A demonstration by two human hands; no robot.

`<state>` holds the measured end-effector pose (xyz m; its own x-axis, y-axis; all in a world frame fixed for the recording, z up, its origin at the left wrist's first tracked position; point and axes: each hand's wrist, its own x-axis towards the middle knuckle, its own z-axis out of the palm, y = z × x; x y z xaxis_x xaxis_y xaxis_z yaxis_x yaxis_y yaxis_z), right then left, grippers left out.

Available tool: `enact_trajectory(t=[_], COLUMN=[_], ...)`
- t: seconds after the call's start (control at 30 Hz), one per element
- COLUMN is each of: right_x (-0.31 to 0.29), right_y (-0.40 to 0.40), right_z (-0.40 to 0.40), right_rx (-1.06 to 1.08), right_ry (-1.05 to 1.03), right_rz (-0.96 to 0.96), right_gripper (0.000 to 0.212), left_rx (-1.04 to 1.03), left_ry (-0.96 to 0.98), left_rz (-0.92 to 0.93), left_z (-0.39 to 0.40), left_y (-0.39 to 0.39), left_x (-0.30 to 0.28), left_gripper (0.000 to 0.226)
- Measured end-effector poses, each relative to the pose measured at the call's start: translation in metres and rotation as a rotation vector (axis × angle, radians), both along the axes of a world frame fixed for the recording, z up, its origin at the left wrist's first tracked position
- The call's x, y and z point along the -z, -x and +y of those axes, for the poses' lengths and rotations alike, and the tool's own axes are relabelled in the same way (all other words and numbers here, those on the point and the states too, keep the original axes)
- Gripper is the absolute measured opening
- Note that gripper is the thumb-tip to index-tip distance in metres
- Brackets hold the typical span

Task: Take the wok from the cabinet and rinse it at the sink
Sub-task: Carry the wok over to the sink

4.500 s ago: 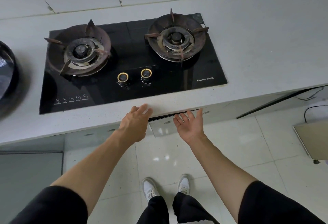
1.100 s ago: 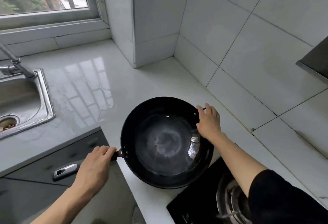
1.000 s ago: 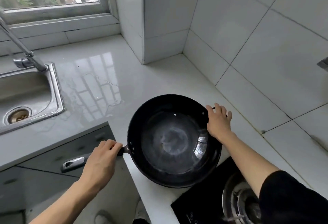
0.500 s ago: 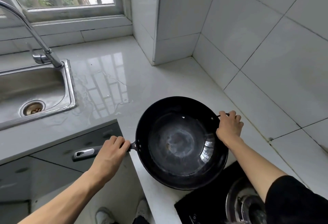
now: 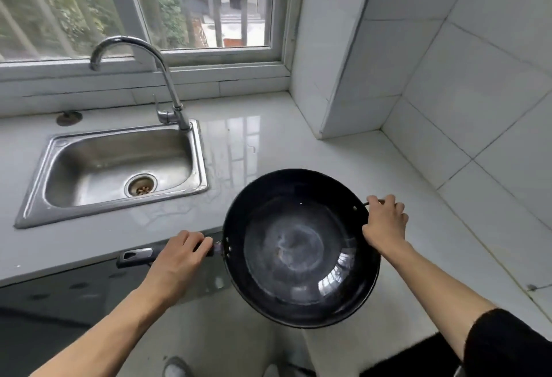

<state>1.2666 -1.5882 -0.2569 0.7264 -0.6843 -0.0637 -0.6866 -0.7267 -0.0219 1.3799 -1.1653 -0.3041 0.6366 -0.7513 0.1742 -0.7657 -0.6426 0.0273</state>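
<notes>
Both hands hold wok (image 5: 301, 248): L hand (image 5: 179, 260) fingers round long handle, R hand (image 5: 385, 224) fingers round loop handle.

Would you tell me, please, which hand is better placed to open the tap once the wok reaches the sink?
Probably the right hand. It only holds the small loop handle, while the left hand grips the long handle that can carry the wok alone. The faucet stands at the sink's right rear corner.
</notes>
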Motion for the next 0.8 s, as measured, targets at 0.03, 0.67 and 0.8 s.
enact_trajectory(t=[0.03, 0.67, 0.8], right_x=[-0.004, -0.038, -0.025], right_y=[-0.013, -0.228, -0.280], right_z=[0.014, 0.236, 0.249], right_rx=[-0.015, -0.260, -0.318], right_ry=[-0.001, 0.055, 0.035], right_rz=[-0.011, -0.051, -0.053], right_gripper=[0.055, 0.057, 0.055], left_rx=[-0.010, -0.142, -0.200], left_ry=[0.008, 0.109, 0.072], left_rz=[-0.005, -0.022, -0.029], left_z=[0.015, 0.261, 0.277], left_y=[-0.008, -0.157, -0.188], left_x=[-0.003, -0.016, -0.009], left_gripper=[0.066, 0.049, 0.053])
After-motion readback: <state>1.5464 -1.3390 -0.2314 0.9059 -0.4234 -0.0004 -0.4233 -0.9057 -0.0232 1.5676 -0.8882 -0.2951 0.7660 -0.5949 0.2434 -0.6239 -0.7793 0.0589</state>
